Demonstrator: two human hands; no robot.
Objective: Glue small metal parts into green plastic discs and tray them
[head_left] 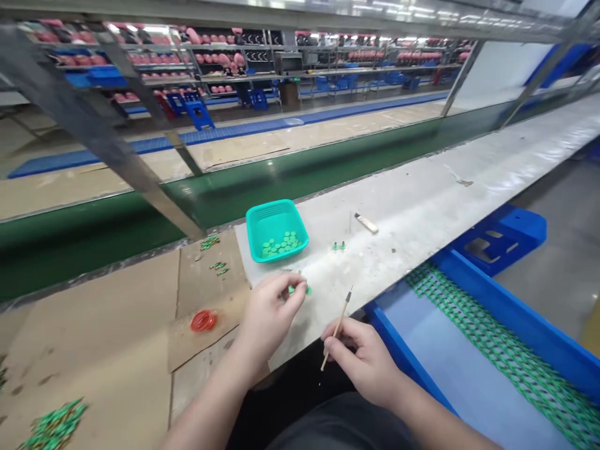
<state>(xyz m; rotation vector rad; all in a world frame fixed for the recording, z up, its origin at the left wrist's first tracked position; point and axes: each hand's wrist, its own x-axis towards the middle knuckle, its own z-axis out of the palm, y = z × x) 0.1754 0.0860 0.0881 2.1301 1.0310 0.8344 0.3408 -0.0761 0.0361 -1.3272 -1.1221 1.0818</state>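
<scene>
My right hand is closed around a thin wooden-handled paintbrush, its dark ferrule and fine tip pointing up. Just below the teal basket, my left hand pinches a small green piece; its exact shape is partly hidden by the fingers. The teal basket holds several flat, round, light green pieces. To its right, two small green parts with dark tops stand on the white table surface, near a light-coloured tube or handle with a dark end.
An open red pot sits on cardboard at the left. Small green-and-gold parts lie heaped nearby. At the right, a blue tray carries rows of green pieces beside a blue stool. A metal post rises behind the table.
</scene>
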